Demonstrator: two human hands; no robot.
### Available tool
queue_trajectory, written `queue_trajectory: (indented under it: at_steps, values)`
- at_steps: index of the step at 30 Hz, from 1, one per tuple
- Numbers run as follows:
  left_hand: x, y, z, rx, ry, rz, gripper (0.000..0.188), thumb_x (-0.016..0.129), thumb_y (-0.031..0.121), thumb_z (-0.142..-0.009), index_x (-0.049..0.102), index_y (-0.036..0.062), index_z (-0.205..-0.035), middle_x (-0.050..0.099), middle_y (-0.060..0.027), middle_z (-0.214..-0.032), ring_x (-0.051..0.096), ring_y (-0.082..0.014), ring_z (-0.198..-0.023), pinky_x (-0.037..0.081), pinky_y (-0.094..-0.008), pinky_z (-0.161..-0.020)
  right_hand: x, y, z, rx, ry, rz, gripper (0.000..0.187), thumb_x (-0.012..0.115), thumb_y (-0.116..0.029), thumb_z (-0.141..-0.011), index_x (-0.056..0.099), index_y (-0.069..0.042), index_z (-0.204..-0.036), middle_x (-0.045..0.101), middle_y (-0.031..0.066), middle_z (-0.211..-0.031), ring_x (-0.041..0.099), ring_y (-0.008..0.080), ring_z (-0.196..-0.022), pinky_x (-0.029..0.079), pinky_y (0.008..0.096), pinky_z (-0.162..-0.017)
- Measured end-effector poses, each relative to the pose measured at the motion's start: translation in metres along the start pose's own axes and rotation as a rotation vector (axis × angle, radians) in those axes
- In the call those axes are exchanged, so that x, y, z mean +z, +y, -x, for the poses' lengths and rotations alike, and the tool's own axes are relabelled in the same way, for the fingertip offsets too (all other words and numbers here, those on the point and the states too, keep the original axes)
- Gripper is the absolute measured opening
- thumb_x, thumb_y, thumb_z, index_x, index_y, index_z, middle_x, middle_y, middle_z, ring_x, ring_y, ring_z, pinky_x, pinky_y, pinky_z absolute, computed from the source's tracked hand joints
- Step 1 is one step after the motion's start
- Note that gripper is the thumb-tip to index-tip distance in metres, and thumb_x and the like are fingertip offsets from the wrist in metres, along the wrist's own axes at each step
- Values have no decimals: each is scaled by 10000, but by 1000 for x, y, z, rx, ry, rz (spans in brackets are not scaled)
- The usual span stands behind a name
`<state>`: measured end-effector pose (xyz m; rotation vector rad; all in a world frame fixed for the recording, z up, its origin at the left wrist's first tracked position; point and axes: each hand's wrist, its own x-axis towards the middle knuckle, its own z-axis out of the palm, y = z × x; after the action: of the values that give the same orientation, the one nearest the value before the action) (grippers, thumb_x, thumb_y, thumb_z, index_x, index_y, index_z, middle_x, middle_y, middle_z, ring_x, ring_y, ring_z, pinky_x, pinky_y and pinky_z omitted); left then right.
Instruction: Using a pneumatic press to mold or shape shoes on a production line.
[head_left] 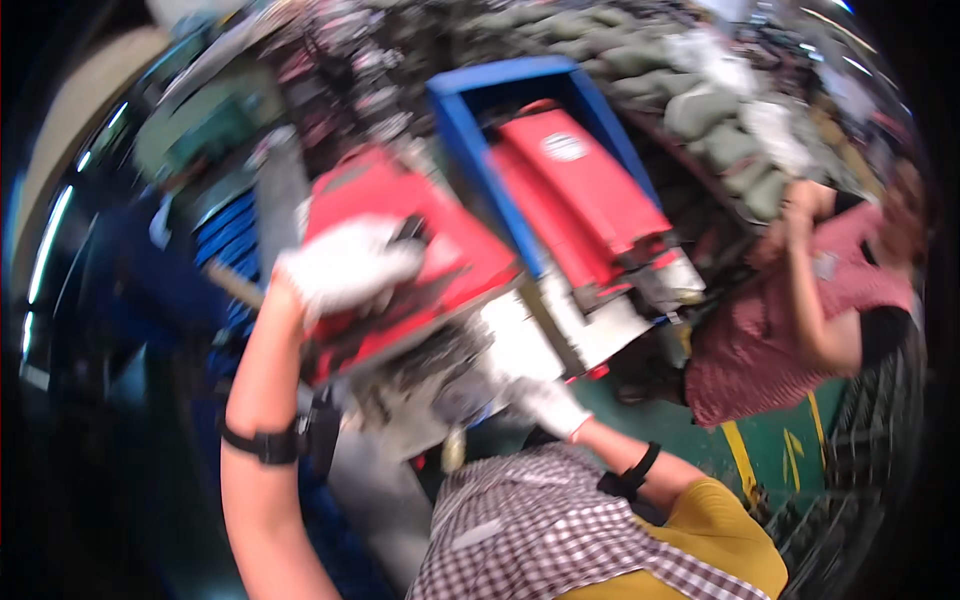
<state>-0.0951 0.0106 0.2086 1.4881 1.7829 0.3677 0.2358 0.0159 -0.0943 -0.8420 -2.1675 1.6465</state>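
My left hand (355, 262), in a white glove, is over a red machine housing (450, 240) in front of me. Its fingers look curled, and a dark piece (410, 232) juts out by the fingertips. What that piece is, I cannot make out through the blur. Lower and to the right, my right hand (552, 407), gloved in white too, reaches the near end of a pale flat surface (520, 335). Motion smears its fingers. Between the hands, below the red housing, sits a greyish machine part (455, 390).
A second red machine (585, 190) stands within a blue frame (505, 70). Greenish-grey bundles (700, 115) pile up behind it. At the right, another person (790, 320) in a reddish checked apron works near the pile. Black crates (865, 440) stand on the green floor at the right.
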Motion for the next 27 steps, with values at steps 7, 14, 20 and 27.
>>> queue_trajectory:
  at_steps: [7,14,20,27]
  values:
    - [120,-48,-23,-76,-11,-130,411,639,458,-955,713,55,-976,747,-153,-804,735,-310,-769,577,-437,-746,35,45,4,613,-672,-412,595,630,-382,-1024,527,-90,-1532,676,84,-1306,675,202,-1055,570,342,-879]
    - [197,-83,-39,-104,138,-416,505,613,567,-946,728,85,-1042,753,-244,-984,727,-436,-966,564,-542,-875,98,32,-43,673,-995,-891,628,567,-488,-1058,443,-114,-1546,552,180,-1512,580,338,-1322,488,497,-1073]
    - [195,-72,-43,-148,128,-418,512,624,580,-933,758,106,-1073,762,-222,-971,738,-413,-954,569,-521,-870,96,27,-40,713,-1056,-1243,367,534,-453,-1087,599,-163,-1301,687,30,-1053,668,215,-1047,528,398,-918]
    - [198,-78,-46,-190,101,-444,544,625,600,-921,768,101,-1083,762,-230,-995,736,-415,-965,564,-511,-875,-27,39,-33,782,-782,-957,284,665,-514,-1005,653,-239,-1075,445,-126,-647,463,55,-594,384,270,-571]
